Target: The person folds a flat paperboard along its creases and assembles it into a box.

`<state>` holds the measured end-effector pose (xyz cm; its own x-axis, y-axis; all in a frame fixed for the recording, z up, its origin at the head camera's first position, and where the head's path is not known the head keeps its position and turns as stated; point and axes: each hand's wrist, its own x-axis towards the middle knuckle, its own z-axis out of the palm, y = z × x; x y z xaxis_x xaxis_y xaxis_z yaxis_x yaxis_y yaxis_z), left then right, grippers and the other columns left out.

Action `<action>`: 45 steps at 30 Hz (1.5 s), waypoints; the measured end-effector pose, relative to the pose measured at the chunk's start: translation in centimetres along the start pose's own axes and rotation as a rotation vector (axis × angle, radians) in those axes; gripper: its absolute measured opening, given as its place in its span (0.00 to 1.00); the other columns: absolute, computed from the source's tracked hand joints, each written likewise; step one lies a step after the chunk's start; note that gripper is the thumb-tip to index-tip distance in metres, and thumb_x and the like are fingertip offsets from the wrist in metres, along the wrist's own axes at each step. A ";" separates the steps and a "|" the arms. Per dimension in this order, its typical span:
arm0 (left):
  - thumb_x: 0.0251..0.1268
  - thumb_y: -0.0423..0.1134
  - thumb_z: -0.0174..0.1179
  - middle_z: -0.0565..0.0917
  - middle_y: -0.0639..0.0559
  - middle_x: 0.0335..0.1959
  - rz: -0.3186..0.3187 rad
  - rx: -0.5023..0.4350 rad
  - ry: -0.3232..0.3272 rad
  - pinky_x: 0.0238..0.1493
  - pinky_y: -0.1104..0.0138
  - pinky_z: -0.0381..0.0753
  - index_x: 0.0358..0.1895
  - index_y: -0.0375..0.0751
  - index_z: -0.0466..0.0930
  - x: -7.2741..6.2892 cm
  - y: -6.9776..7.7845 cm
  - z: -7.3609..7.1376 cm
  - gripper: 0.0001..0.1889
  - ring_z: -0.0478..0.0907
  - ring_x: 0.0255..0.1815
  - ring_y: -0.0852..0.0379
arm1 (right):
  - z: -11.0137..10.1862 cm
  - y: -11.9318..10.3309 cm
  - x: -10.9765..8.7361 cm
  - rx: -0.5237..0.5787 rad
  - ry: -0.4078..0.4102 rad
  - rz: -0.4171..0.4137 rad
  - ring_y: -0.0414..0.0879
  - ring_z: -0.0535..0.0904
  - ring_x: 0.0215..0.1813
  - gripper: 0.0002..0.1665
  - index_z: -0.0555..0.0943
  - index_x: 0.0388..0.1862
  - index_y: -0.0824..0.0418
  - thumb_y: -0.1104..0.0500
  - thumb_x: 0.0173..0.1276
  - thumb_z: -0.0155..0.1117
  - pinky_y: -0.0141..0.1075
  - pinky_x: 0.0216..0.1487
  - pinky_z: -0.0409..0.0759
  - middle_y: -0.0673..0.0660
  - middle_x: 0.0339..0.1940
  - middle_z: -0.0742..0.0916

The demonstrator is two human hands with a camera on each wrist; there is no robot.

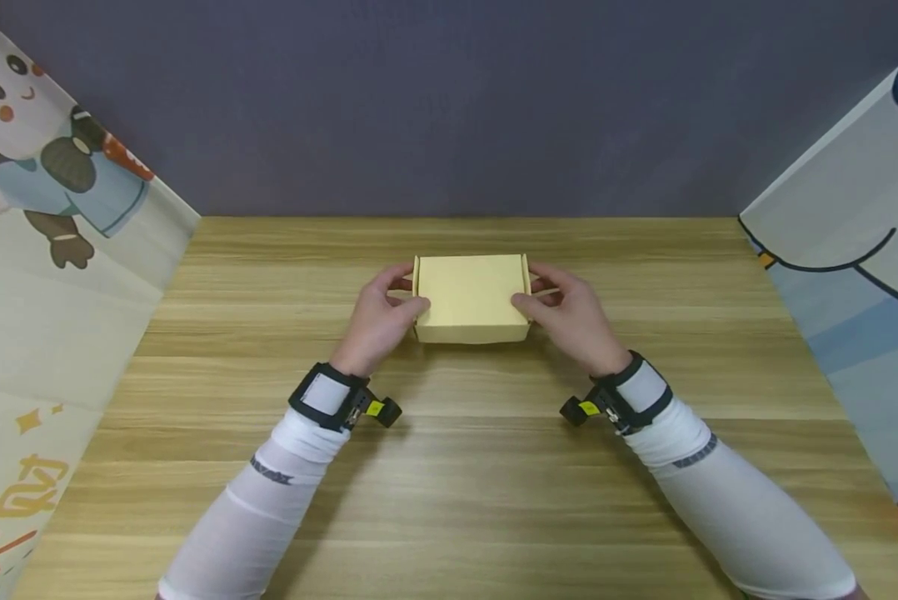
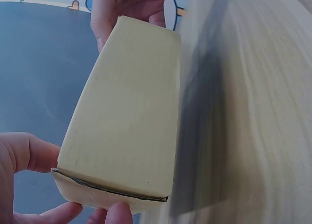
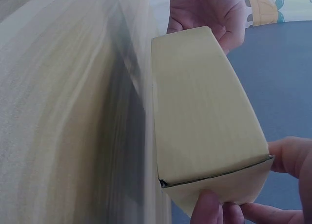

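A closed pale yellow cardboard box point(image 1: 473, 292) is held between both hands over the far middle of the table. My left hand point(image 1: 380, 312) grips its left end, with the thumb on the near left part of the top and the fingers at the side. At the opposite end my right hand point(image 1: 569, 312) does the same, thumb on the top's right edge. In the left wrist view one long face of the box point(image 2: 124, 107) shows, with the end panel below it. The right wrist view shows the box point(image 3: 204, 107) likewise. What is inside cannot be seen.
The wood-grain table point(image 1: 464, 492) spreads below and around the box. Behind it rises a dark blue-grey panel point(image 1: 464, 108). Cartoon-printed sheets flank the table, a left sheet point(image 1: 119, 283) and a right sheet point(image 1: 831, 200). Each wrist wears a black strap with a small camera.
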<state>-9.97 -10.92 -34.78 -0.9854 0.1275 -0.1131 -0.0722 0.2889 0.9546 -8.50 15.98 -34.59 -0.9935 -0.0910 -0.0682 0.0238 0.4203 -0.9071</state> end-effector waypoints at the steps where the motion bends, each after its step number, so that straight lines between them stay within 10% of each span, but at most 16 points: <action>1: 0.57 0.36 0.62 0.73 0.46 0.56 -0.003 -0.008 0.001 0.38 0.56 0.83 0.70 0.47 0.65 0.1 -0.1 0.1 0.34 0.76 0.41 0.51 | 0.1 0.1 0.1 0.008 -0.004 0.006 0.51 0.80 0.46 0.38 0.66 0.72 0.54 0.47 0.65 0.66 0.44 0.41 0.85 0.60 0.52 0.77; 45: 0.58 0.39 0.62 0.74 0.48 0.56 -0.046 0.090 -0.003 0.34 0.64 0.82 0.70 0.46 0.65 0.2 -1.9 1.6 0.33 0.78 0.46 0.52 | 0.7 3.0 0.2 -0.034 -0.018 0.066 0.51 0.80 0.48 0.38 0.66 0.72 0.56 0.49 0.65 0.66 0.44 0.41 0.85 0.60 0.52 0.76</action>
<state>-9.75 -9.96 -36.99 -0.9809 0.1149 -0.1571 -0.1031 0.3781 0.9200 -8.54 16.59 -37.58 -0.9878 -0.0778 -0.1350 0.0851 0.4562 -0.8858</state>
